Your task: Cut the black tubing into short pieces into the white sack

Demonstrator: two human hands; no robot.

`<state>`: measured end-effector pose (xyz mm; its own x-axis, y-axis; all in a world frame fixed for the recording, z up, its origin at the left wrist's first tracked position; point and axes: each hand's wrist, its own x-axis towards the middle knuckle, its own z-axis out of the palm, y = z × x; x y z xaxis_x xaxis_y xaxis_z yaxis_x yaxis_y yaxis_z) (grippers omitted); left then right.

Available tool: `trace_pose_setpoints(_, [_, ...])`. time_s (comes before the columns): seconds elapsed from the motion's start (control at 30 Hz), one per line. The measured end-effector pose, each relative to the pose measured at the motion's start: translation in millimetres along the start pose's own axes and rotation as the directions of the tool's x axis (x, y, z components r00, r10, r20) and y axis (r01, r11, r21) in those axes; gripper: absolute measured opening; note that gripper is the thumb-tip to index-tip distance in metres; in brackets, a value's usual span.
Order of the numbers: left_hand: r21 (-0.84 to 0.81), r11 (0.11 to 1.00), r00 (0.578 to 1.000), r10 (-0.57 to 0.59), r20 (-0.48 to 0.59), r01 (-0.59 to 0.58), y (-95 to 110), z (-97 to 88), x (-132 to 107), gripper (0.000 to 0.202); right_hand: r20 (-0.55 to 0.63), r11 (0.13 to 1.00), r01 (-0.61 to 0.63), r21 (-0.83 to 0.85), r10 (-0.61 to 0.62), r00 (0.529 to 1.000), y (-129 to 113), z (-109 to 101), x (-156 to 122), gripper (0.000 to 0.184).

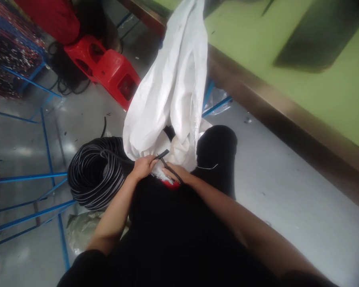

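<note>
In the head view, a black cable point(162, 154) is gripped by the left hand point(145, 166), its fingers closed on it and the free end left poking out past the fingertips. And over on the other side, a thin dark piece point(174, 172) is held by the right hand point(178, 172), fingers curled round; whether it is a tool or more cable cannot be told. The two are crossed right between the hands, just above the lap! The cable is seen running back to a fat black coil point(92, 175), set down beside the left forearm. Beyond the hands, the middle is filled by a big white sack point(164, 91), its folds draped up towards the green tabletop point(323, 107). Red stools point(113, 73) are spotted past the sack on the left, and blue bars point(30, 178) are stretched out near the coil.
</note>
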<state>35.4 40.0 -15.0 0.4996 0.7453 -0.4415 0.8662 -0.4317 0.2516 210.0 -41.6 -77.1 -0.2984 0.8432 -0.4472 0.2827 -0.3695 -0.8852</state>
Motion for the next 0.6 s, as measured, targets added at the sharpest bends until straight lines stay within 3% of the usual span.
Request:
trace_pose_setpoints(0.1, [0.005, 0.999, 0.999, 0.032, 0.040, -0.032, 1.9, 0.2, 2.0, 0.038, -0.029, 0.999, -0.006, -0.041, 0.005, 1.000, -2.8, -0.4, -2.4, 0.030])
trace_pose_setpoints(0.37, [-0.038, 0.998, 0.999, 0.048, 0.022, -0.048, 4.4, -4.4, 10.9, 0.039, -0.174, 0.989, -0.025, -0.144, 0.000, 0.985, 3.5, 5.1, 4.1, 0.035])
trace_pose_setpoints(0.5, [-0.052, 0.998, 0.999, 0.043, 0.017, -0.042, -1.3, -3.3, 8.5, 0.036, -0.227, 0.998, -0.010, -0.060, -0.004, 0.974, 4.9, 5.2, 5.4, 0.039])
trace_pose_setpoints(0.6, [-0.059, 0.998, 0.999, 0.034, 0.016, -0.033, -4.8, -0.4, 5.4, 0.035, -0.203, 0.991, -0.091, 0.101, 0.110, 0.973, 1.9, 3.2, 5.3, 0.038])
